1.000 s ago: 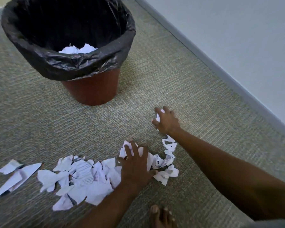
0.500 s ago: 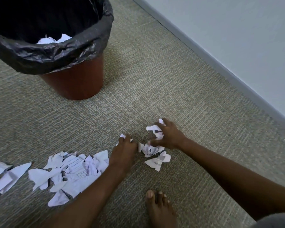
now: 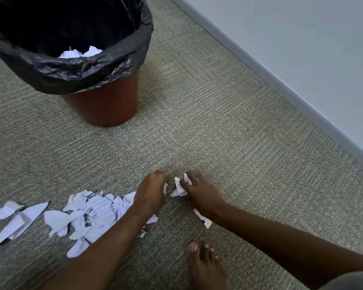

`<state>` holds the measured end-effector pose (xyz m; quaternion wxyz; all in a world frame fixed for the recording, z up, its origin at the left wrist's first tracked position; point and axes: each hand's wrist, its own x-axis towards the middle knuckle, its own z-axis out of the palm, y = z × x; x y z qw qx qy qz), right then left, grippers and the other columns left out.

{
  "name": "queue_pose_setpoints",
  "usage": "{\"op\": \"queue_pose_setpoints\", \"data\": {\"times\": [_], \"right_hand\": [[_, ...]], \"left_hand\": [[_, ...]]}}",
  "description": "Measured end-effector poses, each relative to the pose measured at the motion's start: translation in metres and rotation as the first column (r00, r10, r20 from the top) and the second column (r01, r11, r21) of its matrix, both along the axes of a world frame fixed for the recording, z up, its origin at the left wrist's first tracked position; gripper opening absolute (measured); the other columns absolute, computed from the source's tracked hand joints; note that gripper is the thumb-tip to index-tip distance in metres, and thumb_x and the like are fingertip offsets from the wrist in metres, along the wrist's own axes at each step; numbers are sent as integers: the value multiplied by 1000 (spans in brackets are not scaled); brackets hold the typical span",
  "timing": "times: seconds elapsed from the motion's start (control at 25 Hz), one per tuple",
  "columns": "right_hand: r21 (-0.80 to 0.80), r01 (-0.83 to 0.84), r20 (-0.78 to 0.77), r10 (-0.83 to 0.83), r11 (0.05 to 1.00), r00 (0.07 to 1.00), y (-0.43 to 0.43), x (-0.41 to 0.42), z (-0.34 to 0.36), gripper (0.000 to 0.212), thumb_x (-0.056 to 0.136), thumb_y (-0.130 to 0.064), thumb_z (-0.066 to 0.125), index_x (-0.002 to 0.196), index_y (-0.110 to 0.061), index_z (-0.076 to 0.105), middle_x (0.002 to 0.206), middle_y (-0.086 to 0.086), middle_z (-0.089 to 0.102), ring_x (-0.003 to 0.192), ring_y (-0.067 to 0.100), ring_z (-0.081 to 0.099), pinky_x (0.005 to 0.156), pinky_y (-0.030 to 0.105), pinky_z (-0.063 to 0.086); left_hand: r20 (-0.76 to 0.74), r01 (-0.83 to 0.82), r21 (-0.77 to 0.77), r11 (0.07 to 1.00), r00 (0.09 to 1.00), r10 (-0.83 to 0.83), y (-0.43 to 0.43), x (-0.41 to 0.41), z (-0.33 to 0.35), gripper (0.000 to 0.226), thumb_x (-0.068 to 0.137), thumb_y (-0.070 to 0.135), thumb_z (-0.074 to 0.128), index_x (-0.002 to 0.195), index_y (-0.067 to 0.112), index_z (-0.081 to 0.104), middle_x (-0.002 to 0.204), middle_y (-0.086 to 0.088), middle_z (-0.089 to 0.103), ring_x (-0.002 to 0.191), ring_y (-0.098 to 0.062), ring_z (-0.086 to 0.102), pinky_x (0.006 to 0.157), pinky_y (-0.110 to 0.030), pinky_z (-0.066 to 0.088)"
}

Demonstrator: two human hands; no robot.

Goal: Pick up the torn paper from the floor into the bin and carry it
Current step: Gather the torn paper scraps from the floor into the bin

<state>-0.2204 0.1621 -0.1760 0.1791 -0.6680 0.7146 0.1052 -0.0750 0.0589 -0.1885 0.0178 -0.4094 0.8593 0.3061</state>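
The right hand (image 3: 199, 192) pinches a small wad (image 3: 180, 186) of torn paper in its curled fingers, low over the carpet (image 3: 228, 126). The left hand (image 3: 151, 191) is just beside it, fingers curled down to the floor. A bit of white shows at its edge, but I cannot tell if it holds that bit. Most of the paper (image 3: 88, 216) lies in a heap on the carpet by the left arm. Two long bits (image 3: 19, 220) lie further left, and one scrap (image 3: 204, 220) sits under the right wrist. A few pieces are in the bin (image 3: 105, 105), which stands well apart from the hands. The wad looks loose, so small bits may drop on the way to the bin. The scrap under the wrist may get missed, because the arm partly hides it. The left arm lies across the heap and could sweep it wider. The bare foot (image 3: 205, 266) is near and could step on stray bits. Paper tossed from far may hit the black bag (image 3: 82, 68) and fall outside.
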Motion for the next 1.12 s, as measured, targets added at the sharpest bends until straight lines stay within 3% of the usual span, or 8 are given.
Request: {"op": "queue_pose_setpoints", "data": {"times": [0.12,0.24,0.36,0.48,0.6,0.76,0.92,1.12], "right_hand": [[-90,-108,3,109,990,994,-6,-3,-2,35,95,-11,46,129,-5,52,135,20,47,115,39,49,77,46,49],[-107,-79,118,91,991,989,-19,-11,-1,27,91,-14,49,113,-6,63,120,16,54,108,35,53,75,42,47],[-109,175,377,-122,979,918,-38,-21,-3,20,81,-19,62,87,-2,69,90,14,64,85,31,64,67,34,44],[-37,431,598,-325,902,733,-64,-24,14,14,78,-17,76,77,-3,75,59,0,58,57,12,55,55,26,39],[99,556,773,-415,825,479,-84,-16,53,9,77,-9,77,80,0,76,58,-2,60,50,1,49,49,18,36],[232,566,874,-425,791,235,-107,-3,90,11,78,-7,77,88,-2,76,71,6,75,59,13,66,58,22,48],[211,563,926,-347,799,146,-140,3,147,17,79,-4,74,95,1,74,78,11,75,65,20,68,60,26,53],[92,530,991,-130,843,36,-179,16,227,14,82,3,67,95,1,71,70,7,72,56,13,67,51,21,52]], "left_hand": [[-34,-68,61,996,997,70,-1,6,2,24,77,6,57,96,13,71,102,-10,67,97,-29,64,79,-36,51],[-51,-149,128,981,986,156,-7,12,9,23,74,2,59,88,10,74,96,-14,72,93,-30,67,80,-35,53],[-107,-265,234,935,949,296,-23,15,25,21,73,3,68,89,12,77,97,-8,75,93,-23,68,79,-23,50],[-163,-421,418,805,837,522,-44,17,48,27,70,4,79,96,8,76,99,-6,73,89,-18,67,75,-20,47],[-216,-448,604,660,705,676,-62,26,72,29,69,0,79,98,2,73,101,-16,73,77,-20,66,68,-24,52],[-223,-439,692,573,625,748,-71,42,103,31,71,-5,77,101,-2,70,92,-13,69,66,-16,62,56,-19,52],[-366,-335,736,588,534,762,-87,57,148,23,68,-8,77,83,8,74,82,-12,71,71,-20,64,69,-26,54],[-544,-188,739,647,400,738,-111,71,227,26,67,-11,75,89,3,74,81,-9,73,66,-15,68,65,-24,58]]}}
